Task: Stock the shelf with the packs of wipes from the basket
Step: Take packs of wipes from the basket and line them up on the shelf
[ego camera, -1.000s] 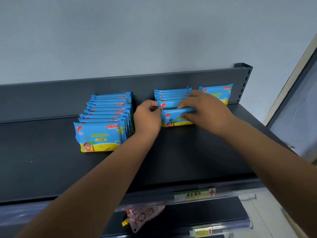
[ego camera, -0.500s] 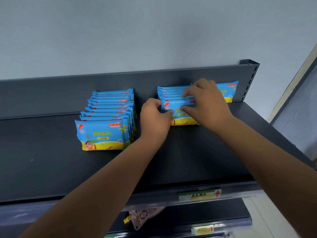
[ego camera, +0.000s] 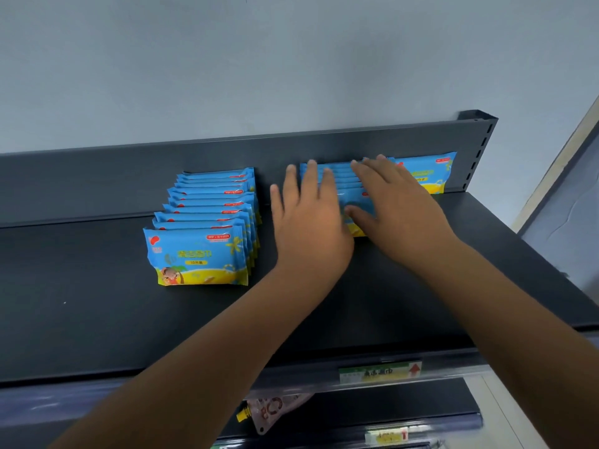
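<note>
1. My left hand [ego camera: 308, 218] lies flat over the left end of the middle row of wipes [ego camera: 337, 181], fingers straight and spread — nothing gripped.
2. My right hand [ego camera: 402, 202] lies flat too, on that row's right end.
3. The second row [ego camera: 207, 222] stands at nine o'clock from my hands and a lone pack [ego camera: 428, 173] at two o'clock — all on the shelf [ego camera: 97, 319].

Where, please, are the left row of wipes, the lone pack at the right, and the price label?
left row of wipes [ego camera: 197, 257]: head view, front pack's printed face.
lone pack [ego camera: 431, 173]: head view, its visible blue front.
price label [ego camera: 381, 372]: head view, label's middle.
</note>
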Demonstrator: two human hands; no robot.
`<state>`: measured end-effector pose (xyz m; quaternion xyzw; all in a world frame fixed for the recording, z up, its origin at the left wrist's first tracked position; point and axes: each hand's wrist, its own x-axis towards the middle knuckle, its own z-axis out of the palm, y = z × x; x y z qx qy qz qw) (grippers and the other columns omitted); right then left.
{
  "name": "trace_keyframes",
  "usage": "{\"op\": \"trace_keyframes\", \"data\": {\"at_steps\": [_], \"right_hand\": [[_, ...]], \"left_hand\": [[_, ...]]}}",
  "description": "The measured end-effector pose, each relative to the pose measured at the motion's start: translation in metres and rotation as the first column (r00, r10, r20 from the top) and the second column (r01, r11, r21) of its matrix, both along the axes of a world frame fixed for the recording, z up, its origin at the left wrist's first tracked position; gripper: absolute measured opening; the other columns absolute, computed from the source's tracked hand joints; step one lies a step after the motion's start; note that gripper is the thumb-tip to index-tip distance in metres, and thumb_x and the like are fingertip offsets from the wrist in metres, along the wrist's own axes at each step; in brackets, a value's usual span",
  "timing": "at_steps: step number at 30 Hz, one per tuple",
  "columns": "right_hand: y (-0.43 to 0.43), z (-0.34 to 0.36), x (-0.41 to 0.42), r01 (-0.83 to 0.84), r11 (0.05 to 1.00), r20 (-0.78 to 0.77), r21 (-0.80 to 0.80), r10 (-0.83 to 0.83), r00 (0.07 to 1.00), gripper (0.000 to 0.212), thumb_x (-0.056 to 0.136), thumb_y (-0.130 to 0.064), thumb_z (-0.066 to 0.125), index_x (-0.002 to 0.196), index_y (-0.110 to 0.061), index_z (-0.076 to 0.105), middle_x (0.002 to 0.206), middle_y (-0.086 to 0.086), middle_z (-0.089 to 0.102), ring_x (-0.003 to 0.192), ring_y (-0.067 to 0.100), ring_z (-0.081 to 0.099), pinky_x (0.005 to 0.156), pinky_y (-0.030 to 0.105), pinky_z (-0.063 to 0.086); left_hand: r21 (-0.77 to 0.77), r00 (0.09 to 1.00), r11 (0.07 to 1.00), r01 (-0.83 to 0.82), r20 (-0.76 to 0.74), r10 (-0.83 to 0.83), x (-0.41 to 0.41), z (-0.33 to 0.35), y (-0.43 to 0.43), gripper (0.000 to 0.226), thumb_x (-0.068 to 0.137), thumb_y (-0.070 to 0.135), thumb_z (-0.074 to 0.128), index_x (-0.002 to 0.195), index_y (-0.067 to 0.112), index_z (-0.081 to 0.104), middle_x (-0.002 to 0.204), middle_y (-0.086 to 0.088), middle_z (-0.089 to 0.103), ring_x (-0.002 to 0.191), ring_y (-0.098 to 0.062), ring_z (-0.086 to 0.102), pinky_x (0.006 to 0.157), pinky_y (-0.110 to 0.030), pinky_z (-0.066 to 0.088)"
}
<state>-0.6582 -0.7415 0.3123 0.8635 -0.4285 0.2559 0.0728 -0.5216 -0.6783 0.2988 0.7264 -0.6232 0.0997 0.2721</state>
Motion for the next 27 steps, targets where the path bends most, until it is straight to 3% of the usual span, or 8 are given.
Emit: {"op": "trace_keyframes", "data": {"at_steps": [3, 7, 16, 21, 27], "right_hand": [[0.017, 0.006, 0.002, -0.019, 1.0, 0.021, 0.02, 0.018, 1.0, 0.06, 0.103, -0.037, 0.047, 0.157, -0.013, 0.034, 0.162, 0.008, 0.036, 0.153, 0.026, 0.025, 0.126, 0.042, 0.019], [0.043, 0.018, 0.006, -0.074, 0.997, 0.172, 0.032, 0.067, 0.983, 0.058, 0.105, -0.039, 0.034, 0.157, -0.012, 0.032, 0.162, 0.007, 0.035, 0.153, 0.025, 0.024, 0.125, 0.044, 0.02], [0.122, 0.035, 0.085, -0.185, 0.979, 0.273, -0.079, 0.2, 0.941, 0.067, 0.104, -0.054, 0.028, 0.154, -0.009, 0.036, 0.159, 0.007, 0.039, 0.152, 0.026, 0.026, 0.125, 0.046, 0.018], [0.196, 0.032, 0.175, -0.328, 0.944, 0.286, -0.027, 0.322, 0.903, 0.069, 0.103, -0.057, 0.026, 0.156, -0.013, 0.033, 0.161, 0.005, 0.036, 0.154, 0.025, 0.022, 0.126, 0.043, 0.017], [0.319, 0.013, 0.306, -0.545, 0.839, 0.268, 0.011, 0.522, 0.809, 0.07, 0.103, -0.058, 0.026, 0.156, -0.013, 0.034, 0.161, 0.005, 0.036, 0.154, 0.024, 0.022, 0.126, 0.044, 0.018]], "left_hand": [[-0.032, 0.988, 0.997, 0.064, 0.145, -0.058, -0.006, 0.01, 0.011, 0.065, 0.096, 0.031, 0.046, 0.159, 0.019, 0.032, 0.17, -0.004, 0.019, 0.158, -0.033, 0.006, 0.125, -0.057, 0.007], [-0.151, 0.986, 0.981, 0.12, 0.134, -0.1, 0.0, 0.026, 0.032, 0.055, 0.097, 0.026, 0.043, 0.152, 0.018, 0.046, 0.168, -0.003, 0.027, 0.156, -0.032, 0.018, 0.123, -0.057, 0.02], [-0.166, 0.919, 0.94, -0.3, 0.216, 0.331, 0.076, 0.051, 0.15, 0.067, 0.104, 0.058, 0.027, 0.156, 0.018, 0.036, 0.17, -0.003, 0.022, 0.159, -0.026, 0.009, 0.125, -0.059, 0.013], [-0.143, 0.846, 0.856, -0.497, 0.141, 0.515, 0.153, 0.041, 0.248, 0.07, 0.103, 0.062, 0.027, 0.157, 0.019, 0.034, 0.169, -0.002, 0.023, 0.159, -0.027, 0.009, 0.124, -0.059, 0.013], [-0.082, 0.707, 0.72, -0.689, 0.139, 0.693, 0.254, 0.019, 0.389, 0.071, 0.102, 0.063, 0.026, 0.157, 0.019, 0.034, 0.169, -0.003, 0.023, 0.158, -0.028, 0.011, 0.124, -0.059, 0.014]]}}
